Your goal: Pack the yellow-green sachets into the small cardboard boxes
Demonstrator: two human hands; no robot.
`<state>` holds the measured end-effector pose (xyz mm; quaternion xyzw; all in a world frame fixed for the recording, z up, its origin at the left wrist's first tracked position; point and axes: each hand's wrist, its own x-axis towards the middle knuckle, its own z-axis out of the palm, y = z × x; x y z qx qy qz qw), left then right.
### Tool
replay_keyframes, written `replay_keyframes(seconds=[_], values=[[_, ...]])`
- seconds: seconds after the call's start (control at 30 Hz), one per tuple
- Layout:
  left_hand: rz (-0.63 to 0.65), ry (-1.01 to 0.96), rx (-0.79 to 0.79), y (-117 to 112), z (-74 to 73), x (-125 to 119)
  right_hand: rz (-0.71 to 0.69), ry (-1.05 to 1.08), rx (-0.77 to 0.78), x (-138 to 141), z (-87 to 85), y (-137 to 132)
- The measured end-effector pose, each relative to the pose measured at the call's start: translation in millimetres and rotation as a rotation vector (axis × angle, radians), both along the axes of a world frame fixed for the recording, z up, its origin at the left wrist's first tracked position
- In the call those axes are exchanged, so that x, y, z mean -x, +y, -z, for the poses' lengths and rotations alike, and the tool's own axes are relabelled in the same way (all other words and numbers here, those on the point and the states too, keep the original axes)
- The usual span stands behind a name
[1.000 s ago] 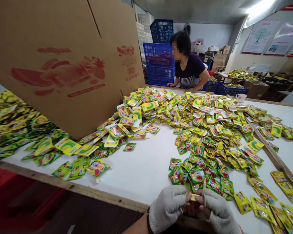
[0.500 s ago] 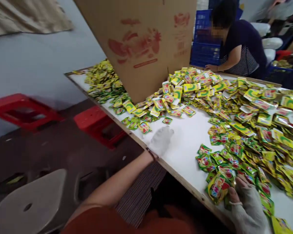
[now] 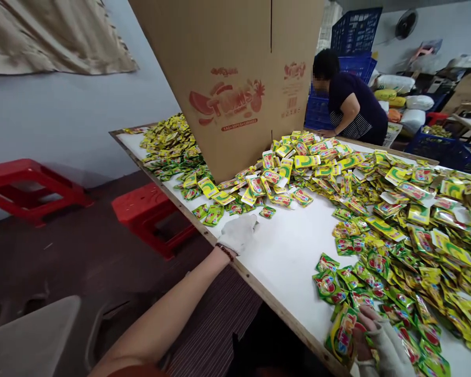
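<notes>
My left hand [image 3: 238, 232], in a white knit glove, reaches out over the white table [image 3: 282, 256] near its wooden front edge. Its fingers are curled and stop just short of loose green and yellow packets [image 3: 235, 201] lying in front of the big cardboard box [image 3: 235, 78]; nothing shows in it. My right hand [image 3: 380, 343], also gloved, is at the bottom right and grips a small bundle of the same packets [image 3: 343, 332] against the table edge. A wide heap of packets [image 3: 396, 220] covers the table's right half.
Another person [image 3: 347, 102] in a dark top leans on the far side of the table. Blue crates [image 3: 353, 36] stand behind. Two red plastic stools [image 3: 31, 180] sit on the dark floor to the left, a grey seat [image 3: 27, 340] at the bottom left.
A second ago both hands were together on a packet bundle. My left hand has since let go and stretched left toward the packets by the box; the view swung left.
</notes>
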<state>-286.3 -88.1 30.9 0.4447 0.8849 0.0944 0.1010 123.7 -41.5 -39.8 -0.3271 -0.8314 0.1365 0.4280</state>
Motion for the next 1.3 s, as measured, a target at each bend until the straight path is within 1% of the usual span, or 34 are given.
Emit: replay_keyframes(seconds=[0.07,0.13,0.17,0.2,0.23,0.3,0.33,0.4,0.43,0.5,0.57,0.6,0.63,0.67,0.73,0.8,0.87,0.93,1.0,1.07,1.1,1.17,1.23,1.3], values=[[0.039,-0.048,-0.092,5.5,-6.3,-29.5,-0.051,-0.004,-0.009,17.6,-2.2,-9.3],[0.117,-0.139,-0.187,7.6,-8.7,-69.9,-0.108,-0.045,-0.023,37.9,2.2,-15.2],[0.167,-0.214,-0.228,7.4,-8.2,-91.8,-0.135,-0.071,-0.028,47.7,6.5,-16.8],[0.225,-0.35,-0.28,6.2,-6.5,-113.1,-0.158,-0.084,-0.03,56.4,11.3,-17.6],[0.265,-0.475,-0.298,4.3,-4.1,-132.3,-0.174,-0.085,-0.021,63.5,15.8,-17.8],[0.31,-0.628,-0.322,-1.0,2.2,-159.7,-0.178,-0.064,0.053,71.5,20.7,-17.2],[0.322,-0.65,-0.345,-3.7,5.8,-166.8,-0.175,-0.051,0.128,72.5,19.9,-16.9],[0.36,-0.694,-0.44,-7.1,14.5,-169.8,-0.16,-0.021,0.356,71.0,11.8,-16.7],[0.38,-0.772,-0.491,-7.2,19.9,-168.0,-0.149,0.011,0.491,69.9,5.4,-16.8],[0.38,-1.046,-0.537,-4.4,32.9,-164.2,-0.118,0.151,0.72,69.1,-7.5,-16.6],[0.298,-1.331,-0.541,-0.3,46.7,-165.8,-0.09,0.356,0.837,70.7,-15.2,-15.3],[0.243,-1.417,-0.545,1.3,52.8,-168.8,-0.071,0.45,0.853,71.9,-15.8,-14.1],[0.203,-1.456,-0.559,2.3,57.8,-172.5,-0.048,0.527,0.85,72.9,-14.4,-12.8],[0.185,-1.464,-0.579,2.7,61.5,-176.1,-0.033,0.578,0.835,73.3,-11.4,-11.3],[0.208,-1.447,-0.595,2.5,65.2,-180.4,-0.019,0.589,0.781,71.9,-3.1,-8.6],[0.242,-1.403,-0.577,1.5,65.6,-179.1,-0.019,0.506,0.697,67.9,2.6,-6.4],[0.276,-1.354,-0.538,0.0,64.5,-173.6,-0.029,0.385,0.583,62.9,1.1,-5.1],[0.337,-1.304,-0.478,-2.3,62.1,-166.8,-0.088,0.255,0.486,59.4,-7.9,-4.9],[0.408,-1.236,-0.409,-5.0,57.4,-161.1,-0.176,0.167,0.444,58.9,-19.8,-6.0],[0.451,-1.138,-0.385,-6.9,50.3,-156.7,-0.23,0.114,0.455,61.5,-28.9,-7.6],[0.464,-1.081,-0.386,-7.1,46.5,-154.9,-0.234,0.1,0.474,63.6,-31.2,-8.4],[0.468,-0.991,-0.392,-6.1,40.0,-151.5,-0.195,0.116,0.547,67.8,-31.7,-9.6],[0.432,-1.017,-0.397,-4.1,36.6,-148.7,-0.145,0.149,0.642,70.6,-29.4,-9.8],[0.362,-1.13,-0.405,-2.7,36.5,-147.3,-0.123,0.149,0.687,71.1,-28.3,-8.5]])
